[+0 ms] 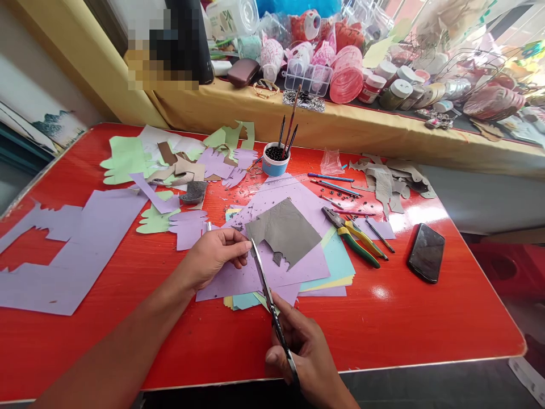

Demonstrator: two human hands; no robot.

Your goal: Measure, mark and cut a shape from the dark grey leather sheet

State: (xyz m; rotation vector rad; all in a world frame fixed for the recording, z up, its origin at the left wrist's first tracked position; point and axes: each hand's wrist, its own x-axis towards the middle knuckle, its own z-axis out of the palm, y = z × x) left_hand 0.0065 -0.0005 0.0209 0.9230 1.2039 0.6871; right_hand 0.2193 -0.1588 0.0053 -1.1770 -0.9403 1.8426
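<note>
My right hand [304, 349] grips a pair of scissors [266, 284] with black handles, its blades pointing up and away from me. Close to the blade tips, my left hand [221, 250] is pinched, thumb against fingers; whatever lies in the pinch is too small to make out. Just beyond the fingertips a grey leather-like sheet [289, 227] with a ragged cut edge lies on purple paper [225, 284]. One small dark scrap [277, 258] sits at that cut edge. Under the purple paper are blue and yellow sheets [336, 267].
Pliers [353, 236], a phone [426, 253], pencils [336, 186] and grey offcuts [392, 179] lie right on the red table [426, 329]. A tub of black beads [276, 165] holds brushes. Cut paper [97, 244] covers the left. Jars [395, 94] stand on the ledge behind.
</note>
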